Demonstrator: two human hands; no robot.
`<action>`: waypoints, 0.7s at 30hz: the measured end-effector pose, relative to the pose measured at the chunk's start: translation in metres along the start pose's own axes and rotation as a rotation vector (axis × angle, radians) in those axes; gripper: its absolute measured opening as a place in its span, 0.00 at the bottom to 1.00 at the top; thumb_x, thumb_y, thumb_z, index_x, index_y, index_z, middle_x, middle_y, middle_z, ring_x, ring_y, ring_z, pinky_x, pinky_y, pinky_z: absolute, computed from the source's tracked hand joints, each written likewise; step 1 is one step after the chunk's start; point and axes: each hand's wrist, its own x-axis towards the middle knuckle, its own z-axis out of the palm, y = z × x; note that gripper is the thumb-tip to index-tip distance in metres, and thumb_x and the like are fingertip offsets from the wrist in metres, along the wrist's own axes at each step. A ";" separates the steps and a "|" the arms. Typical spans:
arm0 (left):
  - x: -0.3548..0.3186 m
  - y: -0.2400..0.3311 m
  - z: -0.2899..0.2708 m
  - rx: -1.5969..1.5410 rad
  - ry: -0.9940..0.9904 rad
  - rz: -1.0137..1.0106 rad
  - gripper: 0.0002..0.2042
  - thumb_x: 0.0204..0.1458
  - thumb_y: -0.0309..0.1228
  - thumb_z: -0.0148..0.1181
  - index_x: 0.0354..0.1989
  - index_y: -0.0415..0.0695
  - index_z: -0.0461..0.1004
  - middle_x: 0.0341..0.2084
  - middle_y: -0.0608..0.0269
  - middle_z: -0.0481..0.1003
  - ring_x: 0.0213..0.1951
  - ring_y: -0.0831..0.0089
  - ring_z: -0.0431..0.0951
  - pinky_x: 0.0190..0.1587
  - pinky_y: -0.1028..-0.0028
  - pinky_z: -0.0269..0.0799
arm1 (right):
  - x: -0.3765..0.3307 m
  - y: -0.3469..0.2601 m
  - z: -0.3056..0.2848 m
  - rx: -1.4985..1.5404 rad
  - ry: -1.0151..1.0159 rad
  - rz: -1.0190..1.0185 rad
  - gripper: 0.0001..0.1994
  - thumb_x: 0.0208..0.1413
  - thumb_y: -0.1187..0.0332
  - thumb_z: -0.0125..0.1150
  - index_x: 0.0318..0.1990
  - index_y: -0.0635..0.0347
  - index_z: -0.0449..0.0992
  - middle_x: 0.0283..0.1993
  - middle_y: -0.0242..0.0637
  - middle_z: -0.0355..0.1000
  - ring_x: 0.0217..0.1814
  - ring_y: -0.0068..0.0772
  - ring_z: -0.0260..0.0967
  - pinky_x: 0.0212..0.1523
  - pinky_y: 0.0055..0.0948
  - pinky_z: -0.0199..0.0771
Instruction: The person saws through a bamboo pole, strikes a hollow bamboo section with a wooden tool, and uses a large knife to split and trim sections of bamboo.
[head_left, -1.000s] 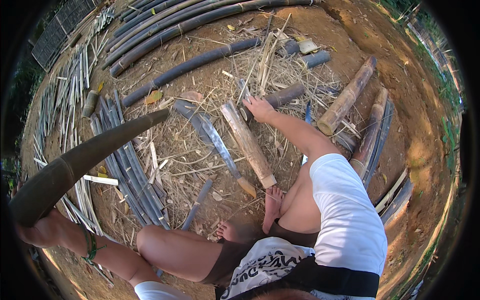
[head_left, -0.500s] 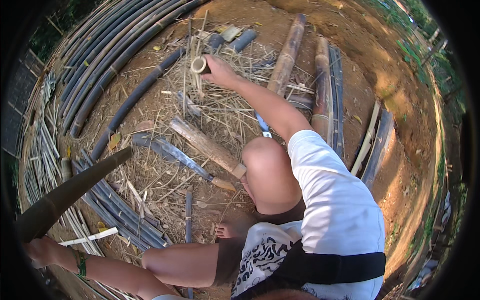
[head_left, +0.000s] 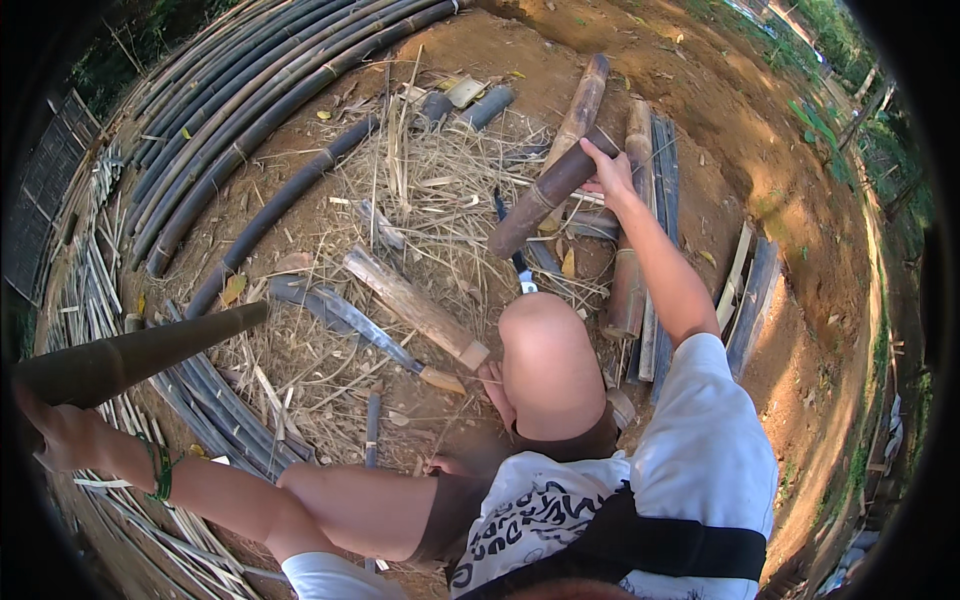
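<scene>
My left hand (head_left: 62,438), partly lost in the dark rim, is closed round the near end of a thick dark bamboo pole (head_left: 140,350) that slants across the left side. Farther off on the right, my right hand (head_left: 612,175) grips the upper end of a short, brown bamboo section (head_left: 550,195), held tilted above the litter. Just below its lower end, part of a blade with a white base (head_left: 525,272) shows beside my knee. A machete (head_left: 370,332) with a wooden handle rests on the ground before me, alongside a pale peeled log (head_left: 415,305).
Long dark bamboo poles (head_left: 250,120) lie stacked at the far left. Split strips (head_left: 225,415) are bundled near my left leg. Bamboo shavings (head_left: 430,210) cover the middle ground. Thick bamboo lengths (head_left: 628,285) and split pieces (head_left: 752,300) lie on the right.
My right hand has moved from the upper middle to the right, and the bamboo section in it now shows side-on instead of end-on. My left hand and its pole have risen slightly.
</scene>
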 end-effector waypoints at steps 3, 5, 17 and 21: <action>-0.010 0.015 0.012 -0.022 0.069 -0.090 0.18 0.49 0.32 0.77 0.42 0.33 0.81 0.42 0.60 0.82 0.38 0.70 0.81 0.39 0.69 0.80 | 0.055 -0.035 0.024 -0.018 -0.004 -0.001 0.48 0.49 0.50 0.76 0.67 0.74 0.57 0.63 0.60 0.67 0.63 0.53 0.71 0.47 0.53 0.84; -0.014 0.017 0.015 -0.016 0.062 -0.081 0.18 0.48 0.33 0.78 0.42 0.33 0.82 0.41 0.59 0.82 0.37 0.71 0.81 0.39 0.69 0.80 | 0.096 -0.079 0.060 -0.178 0.577 -0.164 0.45 0.53 0.41 0.67 0.63 0.76 0.65 0.60 0.64 0.70 0.67 0.53 0.68 0.66 0.46 0.70; -0.011 0.026 0.019 0.058 -0.013 0.108 0.34 0.48 0.54 0.75 0.45 0.29 0.78 0.38 0.54 0.81 0.35 0.68 0.81 0.40 0.68 0.79 | -0.138 -0.115 0.228 -0.182 -0.862 -0.546 0.23 0.65 0.54 0.63 0.58 0.64 0.76 0.53 0.38 0.77 0.57 0.29 0.74 0.59 0.30 0.72; 0.009 0.025 0.002 -0.069 -0.193 -0.064 0.37 0.55 0.56 0.67 0.56 0.31 0.69 0.44 0.45 0.80 0.45 0.54 0.82 0.51 0.58 0.80 | -0.179 -0.057 0.246 -0.381 -1.134 -0.577 0.20 0.63 0.57 0.65 0.54 0.63 0.79 0.50 0.39 0.79 0.55 0.31 0.75 0.58 0.32 0.74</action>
